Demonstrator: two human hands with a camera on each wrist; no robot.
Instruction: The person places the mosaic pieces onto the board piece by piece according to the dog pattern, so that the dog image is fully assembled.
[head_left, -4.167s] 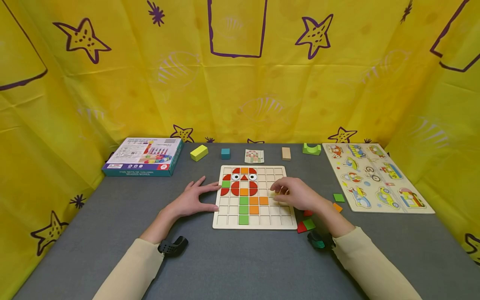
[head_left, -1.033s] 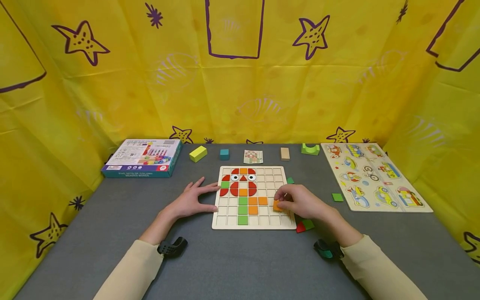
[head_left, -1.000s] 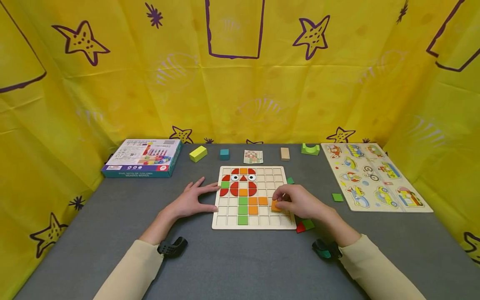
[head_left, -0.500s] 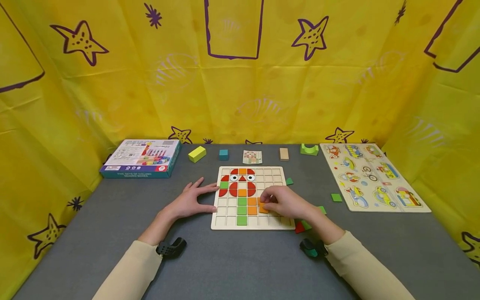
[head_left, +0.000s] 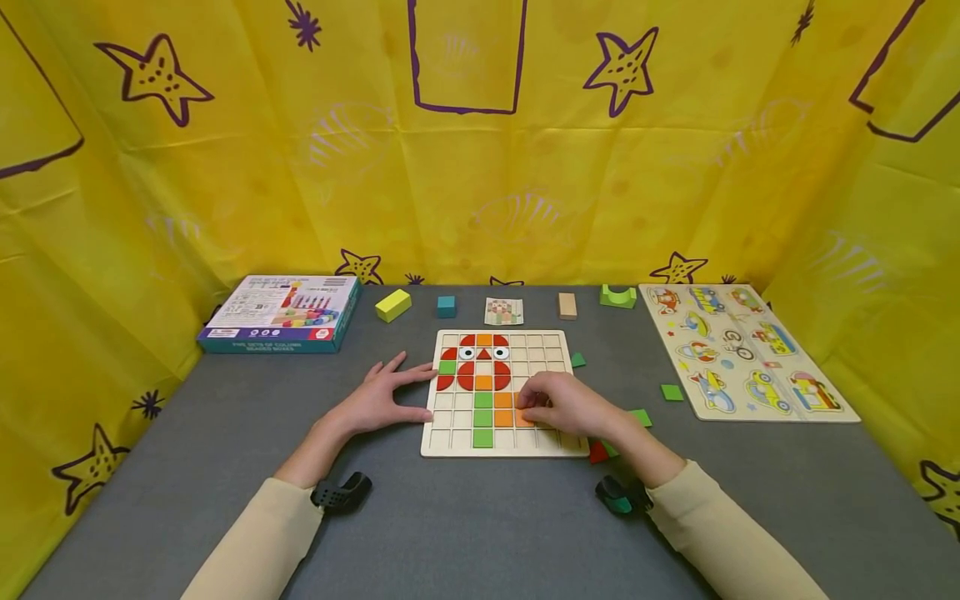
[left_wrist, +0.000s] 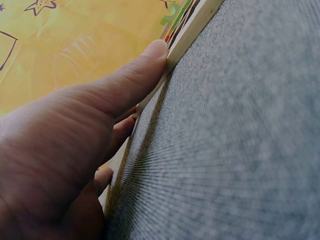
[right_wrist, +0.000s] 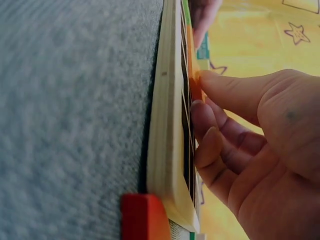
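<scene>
A pale wooden grid board (head_left: 557,448) lies on the table, with red, green, orange and eye tiles forming a figure in its left and middle squares. At its left edge, my left hand (head_left: 378,402) rests with fingers spread, the thumb (left_wrist: 150,55) and forefinger touching the rim. My right hand (head_left: 566,404) is over the board, its thumb and fingertips pinching an orange square tile (head_left: 522,418) low at a square right of the orange ones. In the right wrist view the tile (right_wrist: 196,90) stands slightly raised from the grid under the thumb, and its far side is hidden.
Green tiles (head_left: 672,392) and a red tile (head_left: 597,452) lie right of the board. Behind it stand a yellow block (head_left: 393,306), blue cube (head_left: 446,307), picture card (head_left: 504,312), wooden block (head_left: 567,306) and green arch (head_left: 618,296). A box (head_left: 281,314) and a picture puzzle (head_left: 701,404) flank them.
My right hand has carried the orange tile left across the board and lowered it beside the orange tiles. Earlier it picked that tile up from the right. The left hand has stayed at the edge.
</scene>
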